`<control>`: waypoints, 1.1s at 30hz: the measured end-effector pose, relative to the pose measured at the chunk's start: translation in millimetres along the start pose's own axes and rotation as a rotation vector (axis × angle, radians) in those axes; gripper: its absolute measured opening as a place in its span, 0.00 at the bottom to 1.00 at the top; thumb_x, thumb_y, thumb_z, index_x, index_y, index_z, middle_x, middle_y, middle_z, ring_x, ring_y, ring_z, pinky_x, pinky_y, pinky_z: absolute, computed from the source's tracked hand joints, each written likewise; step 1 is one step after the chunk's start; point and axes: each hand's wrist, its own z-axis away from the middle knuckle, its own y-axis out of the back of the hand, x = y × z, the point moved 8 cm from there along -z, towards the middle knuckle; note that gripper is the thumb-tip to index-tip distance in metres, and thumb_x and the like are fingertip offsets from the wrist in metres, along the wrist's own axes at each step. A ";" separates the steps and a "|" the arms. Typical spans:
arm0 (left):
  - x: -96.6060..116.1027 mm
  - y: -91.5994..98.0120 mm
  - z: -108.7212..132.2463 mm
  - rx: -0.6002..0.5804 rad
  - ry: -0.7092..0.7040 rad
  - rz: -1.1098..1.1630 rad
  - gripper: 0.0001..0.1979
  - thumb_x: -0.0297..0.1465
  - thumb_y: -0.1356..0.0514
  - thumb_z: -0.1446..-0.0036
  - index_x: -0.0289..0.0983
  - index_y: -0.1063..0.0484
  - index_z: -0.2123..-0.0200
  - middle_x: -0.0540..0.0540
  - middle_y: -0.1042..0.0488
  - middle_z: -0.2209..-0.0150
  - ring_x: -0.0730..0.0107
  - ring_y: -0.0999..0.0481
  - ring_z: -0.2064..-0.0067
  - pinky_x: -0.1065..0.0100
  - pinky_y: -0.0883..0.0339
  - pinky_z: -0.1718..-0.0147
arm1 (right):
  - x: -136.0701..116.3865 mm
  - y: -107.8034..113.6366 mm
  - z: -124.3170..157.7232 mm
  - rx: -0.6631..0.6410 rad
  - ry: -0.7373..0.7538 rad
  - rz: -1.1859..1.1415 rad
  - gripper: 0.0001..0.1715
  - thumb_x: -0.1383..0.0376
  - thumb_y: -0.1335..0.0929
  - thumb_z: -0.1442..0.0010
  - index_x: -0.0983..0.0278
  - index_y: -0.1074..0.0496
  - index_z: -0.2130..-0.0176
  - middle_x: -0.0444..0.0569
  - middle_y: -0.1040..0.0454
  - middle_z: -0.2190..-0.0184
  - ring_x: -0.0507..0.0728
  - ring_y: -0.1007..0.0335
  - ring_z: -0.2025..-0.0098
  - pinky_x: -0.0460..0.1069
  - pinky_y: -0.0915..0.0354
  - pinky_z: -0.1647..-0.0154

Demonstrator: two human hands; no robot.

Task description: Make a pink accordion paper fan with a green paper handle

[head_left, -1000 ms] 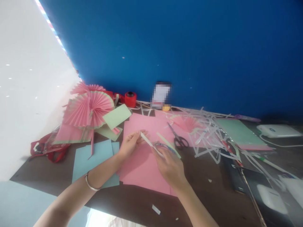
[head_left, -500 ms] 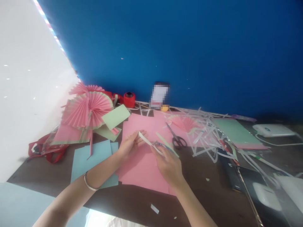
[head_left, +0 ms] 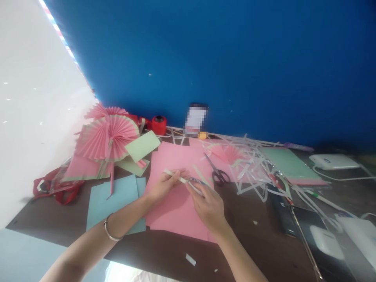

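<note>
My left hand (head_left: 164, 185) pinches a narrow white paper strip (head_left: 175, 175) above a pink paper sheet (head_left: 173, 203). My right hand (head_left: 208, 205) grips the other end of the same strip, its fingers closed next to a small bluish roll (head_left: 196, 181) that looks like tape. A pale green strip (head_left: 201, 173) lies just beyond my right fingers. Black-handled scissors (head_left: 216, 174) rest on the pink paper to the right of both hands. A metal bangle (head_left: 109, 234) sits on my left wrist.
Pink pleated paper fans (head_left: 108, 135) and green cards (head_left: 143, 145) are stacked at the left. Light blue sheets (head_left: 113, 199) lie near my left arm. A red tape roll (head_left: 159, 125) stands by the blue wall. Tangled white strips (head_left: 258, 168), a green sheet (head_left: 288, 166) and white devices (head_left: 335, 161) fill the right.
My left hand has slid along the strip toward my right hand, so the strip now sticks out to the left of its fingers. The hands are closer together.
</note>
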 end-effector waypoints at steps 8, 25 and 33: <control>10.3 12.3 -3.4 0.039 -0.009 0.009 0.18 0.37 0.41 0.45 0.33 0.28 0.54 0.36 0.28 0.51 0.54 0.30 0.48 0.53 0.45 0.43 | 6.6 0.4 6.7 -0.035 0.092 0.056 0.21 0.76 0.34 0.45 0.64 0.30 0.52 0.50 0.25 0.62 0.54 0.30 0.57 0.48 0.34 0.55; 11.2 10.9 -2.8 0.075 0.024 0.118 0.15 0.36 0.44 0.43 0.35 0.30 0.54 0.38 0.35 0.44 0.53 0.29 0.49 0.53 0.42 0.43 | 13.9 -9.1 5.7 -0.103 0.004 0.080 0.21 0.77 0.37 0.44 0.60 0.28 0.54 0.48 0.25 0.63 0.52 0.29 0.59 0.47 0.34 0.57; -0.7 -2.1 4.6 0.004 0.042 -0.031 0.23 0.35 0.36 0.51 0.34 0.31 0.51 0.36 0.33 0.46 0.53 0.36 0.43 0.58 0.45 0.43 | 12.5 -17.9 14.9 -0.071 -0.019 0.072 0.22 0.76 0.36 0.45 0.60 0.28 0.53 0.50 0.26 0.61 0.54 0.31 0.56 0.49 0.35 0.54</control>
